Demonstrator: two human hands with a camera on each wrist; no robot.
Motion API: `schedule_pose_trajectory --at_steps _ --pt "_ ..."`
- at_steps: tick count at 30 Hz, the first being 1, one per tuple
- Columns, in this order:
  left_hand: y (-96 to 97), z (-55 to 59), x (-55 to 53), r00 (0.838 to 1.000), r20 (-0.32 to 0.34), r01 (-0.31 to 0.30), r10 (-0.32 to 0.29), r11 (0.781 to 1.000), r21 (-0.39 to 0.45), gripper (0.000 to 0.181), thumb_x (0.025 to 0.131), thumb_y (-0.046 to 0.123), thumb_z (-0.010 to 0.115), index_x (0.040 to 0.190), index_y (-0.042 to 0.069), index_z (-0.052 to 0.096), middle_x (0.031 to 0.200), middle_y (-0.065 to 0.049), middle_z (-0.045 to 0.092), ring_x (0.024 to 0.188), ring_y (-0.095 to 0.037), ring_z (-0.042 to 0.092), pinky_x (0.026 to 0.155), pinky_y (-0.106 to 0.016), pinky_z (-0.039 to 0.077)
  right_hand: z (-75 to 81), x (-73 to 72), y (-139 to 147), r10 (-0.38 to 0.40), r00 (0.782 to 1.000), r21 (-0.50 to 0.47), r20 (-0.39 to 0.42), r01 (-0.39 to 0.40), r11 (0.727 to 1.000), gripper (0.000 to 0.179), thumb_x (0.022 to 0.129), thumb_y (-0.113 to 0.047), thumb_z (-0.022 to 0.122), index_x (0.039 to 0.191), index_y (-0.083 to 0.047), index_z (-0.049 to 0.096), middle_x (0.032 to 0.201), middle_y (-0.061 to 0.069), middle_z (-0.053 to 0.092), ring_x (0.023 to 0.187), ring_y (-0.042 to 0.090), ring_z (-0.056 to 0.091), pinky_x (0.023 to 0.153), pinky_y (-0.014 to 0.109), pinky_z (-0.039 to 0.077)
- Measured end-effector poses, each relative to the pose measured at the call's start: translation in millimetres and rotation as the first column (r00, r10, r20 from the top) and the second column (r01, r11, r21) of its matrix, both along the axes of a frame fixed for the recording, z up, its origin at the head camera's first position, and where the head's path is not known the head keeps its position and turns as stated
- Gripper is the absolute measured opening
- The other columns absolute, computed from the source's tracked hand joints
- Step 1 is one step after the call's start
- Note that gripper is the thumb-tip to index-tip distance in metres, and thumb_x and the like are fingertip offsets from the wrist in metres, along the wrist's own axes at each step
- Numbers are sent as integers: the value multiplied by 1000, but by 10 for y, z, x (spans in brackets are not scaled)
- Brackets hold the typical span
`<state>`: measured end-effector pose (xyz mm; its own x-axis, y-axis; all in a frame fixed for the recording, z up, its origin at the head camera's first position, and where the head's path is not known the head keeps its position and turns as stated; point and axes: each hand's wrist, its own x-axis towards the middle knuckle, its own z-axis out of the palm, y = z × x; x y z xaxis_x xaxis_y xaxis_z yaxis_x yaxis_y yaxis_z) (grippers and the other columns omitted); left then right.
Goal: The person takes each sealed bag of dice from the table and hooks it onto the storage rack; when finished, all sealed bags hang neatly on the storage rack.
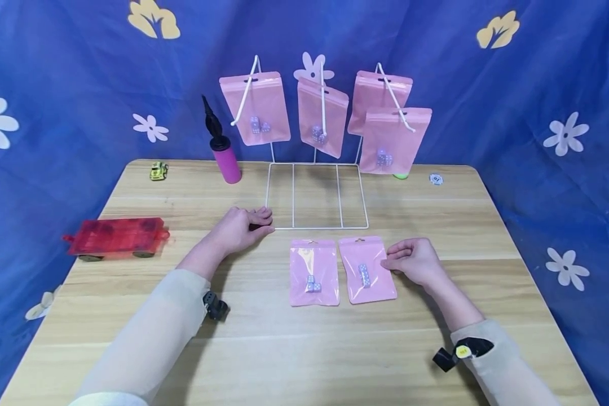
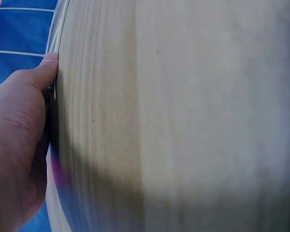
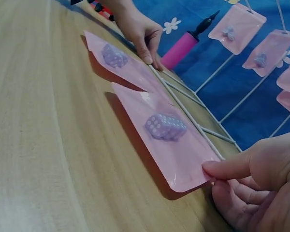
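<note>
A white wire display rack (image 1: 317,228) stands at the back, pink zip pouches (image 1: 255,107) hanging from its hooks. At the rack's front left corner my left hand (image 1: 243,225) grips the wire between thumb and fingers. Two more pink pouches lie side by side in front of the rack, dotted dice showing through them. My right hand (image 1: 417,260) pinches the side edge of the right pouch (image 1: 378,285), thumb on top and fingers underneath. The left pouch (image 1: 299,265) lies beside it, untouched. In the right wrist view, the dice (image 3: 165,126) form a short row.
A red toy wagon base (image 1: 119,235) is on the left, with a small yellow-green toy car (image 1: 159,171) behind it. A magenta hand pump (image 1: 226,163) stands left of the rack. A round chip (image 1: 436,179) and a green item (image 1: 400,176) lie at the back right.
</note>
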<state>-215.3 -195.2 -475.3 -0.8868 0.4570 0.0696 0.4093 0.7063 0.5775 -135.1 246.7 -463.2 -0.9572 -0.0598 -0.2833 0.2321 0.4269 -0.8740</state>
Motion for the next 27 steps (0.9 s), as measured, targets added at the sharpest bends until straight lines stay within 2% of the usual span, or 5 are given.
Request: schedule_pose_trajectory --at_steps 4,8,12,18,27 --pt "6 -23 0 1000 -13 6 -6 1000 7 34 99 24 80 124 2 76 139 -14 65 135 -30 58 120 -47 39 -9 -2 24 0 1000 -80 -8 -1 997 34 86 4 83 115 14 69 94 14 75 78 13 70 65 21 58" --pt "0 -35 0 1000 -18 3 -3 1000 10 34 98 23 80 124 2 76 138 -14 66 135 -29 59 119 -46 40 10 -1 50 35 999 -153 -34 -40 987 35 90 10 75 122 18 66 97 14 70 82 12 65 69 19 57" --pt "-4 -32 -4 1000 -23 1 0 1000 8 34 98 23 80 124 2 76 139 -13 65 135 -29 59 119 -46 40 57 -3 69 61 997 -173 -53 -69 983 28 93 10 70 120 19 66 95 11 67 85 12 63 73 19 56" --pt "6 -24 -5 1000 -27 4 -4 1000 3 33 99 24 80 124 3 76 139 -13 65 135 -29 59 120 -46 40 161 3 107 89 994 -226 -55 -99 969 20 96 9 68 113 18 64 99 10 69 88 11 66 78 21 59" --pt "5 -40 -1 1000 -23 3 -3 1000 15 33 98 23 80 123 1 76 138 -13 66 135 -29 59 120 -46 40 424 19 113 67 992 -219 -106 -89 972 20 98 6 69 114 18 65 97 10 70 88 13 67 78 23 60"
